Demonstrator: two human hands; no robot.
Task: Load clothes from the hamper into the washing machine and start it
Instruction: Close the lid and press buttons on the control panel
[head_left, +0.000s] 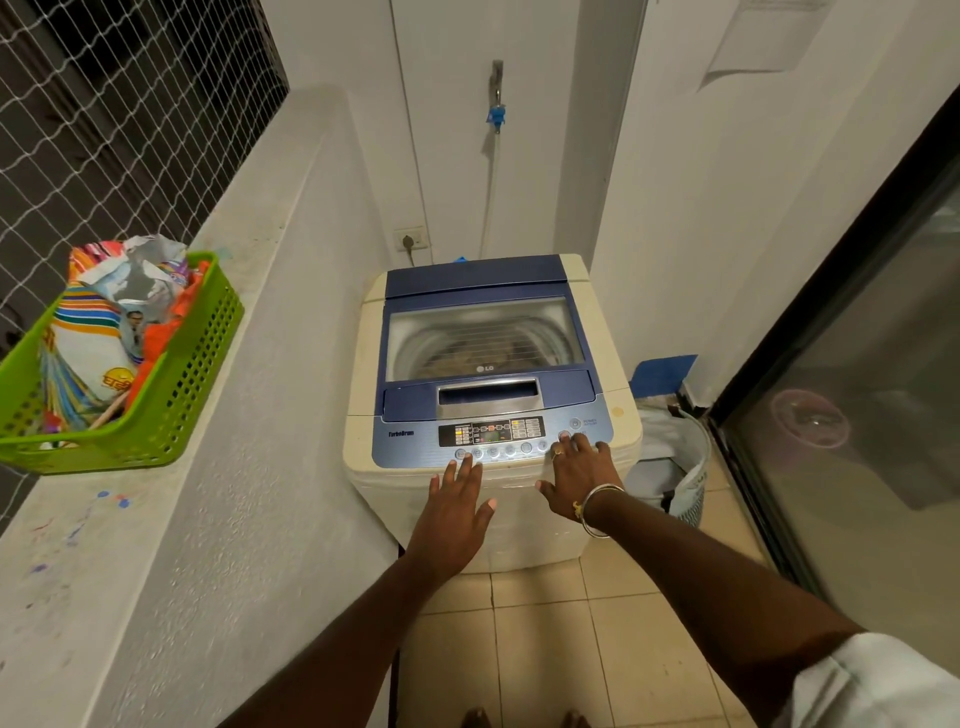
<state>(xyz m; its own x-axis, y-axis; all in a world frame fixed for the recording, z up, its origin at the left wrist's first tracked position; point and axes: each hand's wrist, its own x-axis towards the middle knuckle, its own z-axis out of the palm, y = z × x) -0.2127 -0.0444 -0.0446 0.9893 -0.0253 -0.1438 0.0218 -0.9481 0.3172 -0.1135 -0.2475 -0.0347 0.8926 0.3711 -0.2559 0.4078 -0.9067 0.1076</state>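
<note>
A cream and blue top-loading washing machine (363, 364) stands ahead with its glass lid (480, 338) shut; brownish clothes show dimly inside the drum. Lights glow on its control panel (493, 431). My right hand (579, 475) lies flat on the front right edge, a fingertip touching a round button at the panel's right end. My left hand (454, 506) rests flat with fingers spread, its fingertips at the row of buttons on the left. A white hamper (675, 467) stands on the floor to the right of the machine.
A green plastic basket (171, 384) with colourful packets sits on the grey ledge (156, 545) at the left. A tap with a hose (496, 114) and a wall socket (413, 240) are behind the machine. A dark glass sliding door (857, 415) runs along the right.
</note>
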